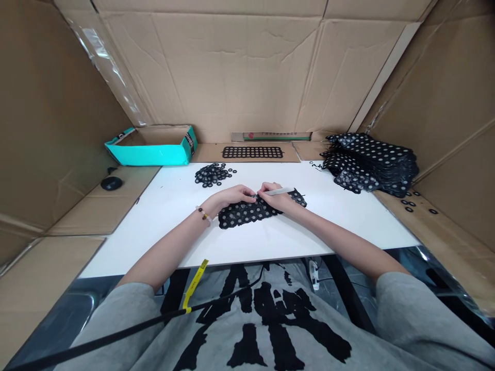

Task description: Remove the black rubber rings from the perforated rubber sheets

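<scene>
One white tabletop (240,250) is carrying one stack (371,162) of dotted black sheets. Centrally, one oblong, rumpled sheet (243,213) is lying left to right, its right end slanting away. The left hand (234,194) is curling over it, whether pinching I cannot tell; the right hand (275,198) is pinching one pale, slender tool (280,191). Farther off, round black pieces are lying in one heap (211,175).

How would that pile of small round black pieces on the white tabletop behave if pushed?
The pile would probably spread rather than move as one, since stray pieces lie loose around it. Each piece looks small, so probably light. The strays lie flat on the white tabletop, so they may slide rather than roll.
</scene>
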`<state>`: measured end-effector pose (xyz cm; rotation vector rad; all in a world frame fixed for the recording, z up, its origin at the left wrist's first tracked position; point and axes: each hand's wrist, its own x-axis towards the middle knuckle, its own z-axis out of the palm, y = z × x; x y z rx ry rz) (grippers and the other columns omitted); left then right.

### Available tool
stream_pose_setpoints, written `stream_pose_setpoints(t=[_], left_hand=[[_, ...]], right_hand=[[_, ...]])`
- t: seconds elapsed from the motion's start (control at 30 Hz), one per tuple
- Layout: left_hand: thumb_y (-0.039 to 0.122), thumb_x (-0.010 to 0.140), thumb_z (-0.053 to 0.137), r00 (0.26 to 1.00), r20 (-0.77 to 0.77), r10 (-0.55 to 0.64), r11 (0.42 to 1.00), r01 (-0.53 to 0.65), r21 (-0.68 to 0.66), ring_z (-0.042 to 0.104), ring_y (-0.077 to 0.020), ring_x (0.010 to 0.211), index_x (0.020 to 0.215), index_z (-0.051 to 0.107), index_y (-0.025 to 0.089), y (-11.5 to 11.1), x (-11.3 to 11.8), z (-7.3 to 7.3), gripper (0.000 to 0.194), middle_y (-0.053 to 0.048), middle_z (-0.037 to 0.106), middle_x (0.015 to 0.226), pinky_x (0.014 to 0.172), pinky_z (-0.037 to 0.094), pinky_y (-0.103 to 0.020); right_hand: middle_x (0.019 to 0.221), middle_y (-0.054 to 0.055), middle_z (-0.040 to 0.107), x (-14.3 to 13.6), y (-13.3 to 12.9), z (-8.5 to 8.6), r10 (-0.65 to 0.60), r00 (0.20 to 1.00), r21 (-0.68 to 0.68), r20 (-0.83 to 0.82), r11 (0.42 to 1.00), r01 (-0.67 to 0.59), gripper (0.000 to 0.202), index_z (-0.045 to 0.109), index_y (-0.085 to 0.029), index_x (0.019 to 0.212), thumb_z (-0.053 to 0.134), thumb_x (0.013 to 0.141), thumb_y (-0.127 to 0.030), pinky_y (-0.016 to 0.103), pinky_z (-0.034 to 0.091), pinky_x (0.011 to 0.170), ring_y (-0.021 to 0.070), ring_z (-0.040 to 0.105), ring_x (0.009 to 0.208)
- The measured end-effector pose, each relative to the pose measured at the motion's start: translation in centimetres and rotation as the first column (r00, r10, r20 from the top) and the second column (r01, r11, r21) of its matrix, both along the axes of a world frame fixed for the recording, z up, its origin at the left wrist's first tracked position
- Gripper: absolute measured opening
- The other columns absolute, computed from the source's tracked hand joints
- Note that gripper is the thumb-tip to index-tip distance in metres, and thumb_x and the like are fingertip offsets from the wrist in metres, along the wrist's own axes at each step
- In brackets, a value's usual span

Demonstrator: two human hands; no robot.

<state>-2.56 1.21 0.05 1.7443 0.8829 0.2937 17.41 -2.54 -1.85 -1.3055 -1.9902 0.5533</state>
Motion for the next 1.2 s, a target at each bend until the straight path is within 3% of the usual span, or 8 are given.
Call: stream_pose_setpoints(t=[0.17, 0.3, 0.47, 0.73, 0.87, 1.07, 1.13, 1.2], left_hand=[[0.047, 0.060, 0.076, 0.998, -0.059, 0.005, 0.983, 0.006, 0.181, 0.055, -0.0174, 0.078, 0.086, 0.067, 0.018, -0.2, 0.1, 0.5, 0.040, 0.001, 0.066, 0.081, 0.075, 0.040, -0.027], [0.046, 0.059, 0.076, 0.986, -0.166, 0.021, 0.941, 0.037, 0.335, 0.050, -0.0158, 0.066, 0.072, 0.065, 0.018, -0.3, 0.4, 0.4, 0.033, 0.003, 0.059, 0.065, 0.065, 0.037, -0.027], [0.046, 0.063, 0.072, 0.988, -0.157, 0.007, 0.956, 0.040, 0.291, 0.045, -0.0136, 0.059, 0.064, 0.063, 0.017, -0.6, 0.6, 0.5, 0.030, 0.004, 0.053, 0.057, 0.059, 0.034, -0.026], [0.047, 0.064, 0.071, 0.991, -0.133, 0.031, 0.982, -0.005, 0.186, 0.048, -0.0147, 0.064, 0.071, 0.065, 0.016, -0.7, 0.6, 0.4, 0.032, 0.002, 0.059, 0.065, 0.063, 0.034, -0.026], [0.046, 0.065, 0.071, 0.996, -0.047, 0.081, 0.994, -0.078, 0.077, 0.049, -0.0146, 0.064, 0.073, 0.064, 0.015, -0.8, 0.4, 0.3, 0.033, 0.001, 0.060, 0.067, 0.063, 0.035, -0.027], [0.047, 0.063, 0.076, 1.000, 0.021, -0.001, 0.987, 0.004, -0.161, 0.055, -0.0155, 0.068, 0.078, 0.064, 0.016, -0.7, -0.1, 0.9, 0.037, -0.001, 0.065, 0.075, 0.066, 0.040, -0.027], [0.048, 0.064, 0.076, 1.000, -0.005, -0.030, 0.992, 0.029, -0.121, 0.056, -0.0160, 0.068, 0.077, 0.065, 0.016, -0.5, -0.2, 1.0, 0.037, -0.001, 0.065, 0.075, 0.067, 0.040, -0.028], [0.049, 0.065, 0.074, 0.998, -0.045, -0.032, 0.999, 0.033, 0.031, 0.055, -0.0162, 0.070, 0.077, 0.066, 0.016, -0.2, -0.2, 0.9, 0.035, 0.000, 0.065, 0.074, 0.068, 0.039, -0.027]], right_hand=[[0.072, 0.000, 0.063, 0.7, 0.0, 0.7, 0.030, 0.994, -0.029, -0.102, 0.999, -0.033, 0.022, 0.054, -0.021, 0.068, 0.052, 0.082, -0.038, 0.030, 0.041, 0.073, 0.0168, 0.056, 0.072], [0.070, 0.000, 0.062, 1.6, 0.5, 0.9, 0.056, 0.985, -0.142, -0.165, 0.987, -0.080, 0.024, 0.056, -0.020, 0.067, 0.055, 0.079, -0.041, 0.027, 0.041, 0.065, 0.0162, 0.056, 0.070], [0.079, 0.001, 0.067, 2.0, 0.7, 0.7, 0.148, 0.981, -0.180, -0.125, 0.969, -0.169, 0.019, 0.059, -0.019, 0.066, 0.059, 0.075, -0.036, 0.028, 0.043, 0.070, 0.0168, 0.058, 0.076], [0.082, 0.003, 0.068, 1.5, 0.3, 0.5, 0.127, 0.982, -0.099, -0.137, 0.985, -0.141, 0.021, 0.057, -0.020, 0.065, 0.058, 0.077, -0.037, 0.033, 0.044, 0.081, 0.0188, 0.060, 0.079], [0.091, 0.003, 0.069, 0.9, 0.0, 0.2, 0.060, 0.997, 0.032, -0.049, 0.998, -0.059, 0.021, 0.053, -0.020, 0.066, 0.054, 0.082, -0.035, 0.050, 0.029, 0.106, 0.0199, 0.061, 0.086], [0.089, 0.003, 0.068, 0.5, -0.2, 0.4, 0.035, 0.997, 0.113, 0.067, 0.993, -0.043, 0.019, 0.052, -0.020, 0.071, 0.051, 0.086, -0.033, 0.056, 0.018, 0.111, 0.0203, 0.061, 0.088], [0.086, 0.002, 0.068, 0.6, 0.0, 0.4, 0.043, 0.996, 0.105, 0.074, 0.993, -0.050, 0.020, 0.053, -0.020, 0.070, 0.052, 0.086, -0.033, 0.056, 0.018, 0.111, 0.0196, 0.061, 0.086], [0.081, 0.001, 0.068, 0.8, 0.2, 0.5, 0.049, 0.996, 0.067, 0.071, 0.996, -0.054, 0.021, 0.054, -0.020, 0.068, 0.054, 0.084, -0.033, 0.054, 0.018, 0.111, 0.0181, 0.061, 0.080]])
